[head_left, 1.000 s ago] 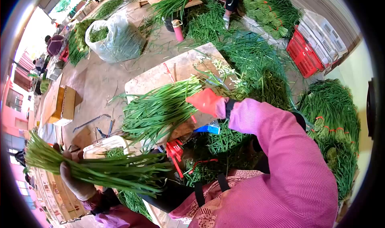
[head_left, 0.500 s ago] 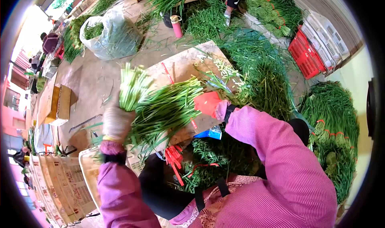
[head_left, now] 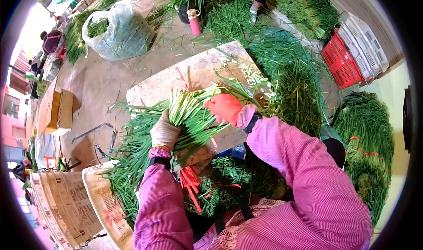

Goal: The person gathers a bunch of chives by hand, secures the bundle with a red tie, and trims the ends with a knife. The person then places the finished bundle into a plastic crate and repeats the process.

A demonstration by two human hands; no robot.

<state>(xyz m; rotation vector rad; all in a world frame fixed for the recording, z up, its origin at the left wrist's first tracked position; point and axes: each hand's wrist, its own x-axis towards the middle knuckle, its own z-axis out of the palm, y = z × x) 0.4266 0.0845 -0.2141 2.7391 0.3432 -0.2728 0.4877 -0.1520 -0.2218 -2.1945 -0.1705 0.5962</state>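
Observation:
My left hand [head_left: 165, 131], in a pale glove, is wrapped round a bunch of garlic chives [head_left: 191, 107]. The pale cut ends point up and away, while the long green leaves trail left and down past my wrist. Against the right side of the bunch is my right hand [head_left: 224, 109] in a red glove. Its fingers are curled in on the stalks, and their tips are partly hidden. Beneath both hands lies a worn wooden board [head_left: 154, 86], with a red tie strip [head_left: 182, 79] across it. Pale stem trimmings [head_left: 253, 76] are scattered at its right end.
Red ties [head_left: 190, 181] hang at the board's near edge. Loose greens [head_left: 295, 91] lie to the right, tied bundles [head_left: 368, 140] beyond. At left are plastic crates [head_left: 66, 201] and a cardboard box [head_left: 65, 111]. A filled plastic bag [head_left: 119, 36] and pink bottle [head_left: 194, 24] stand farther off.
My left hand has brought its chives right and down onto the board, over the other stalks. Their leaves now spread out left. My right hand has shifted slightly left.

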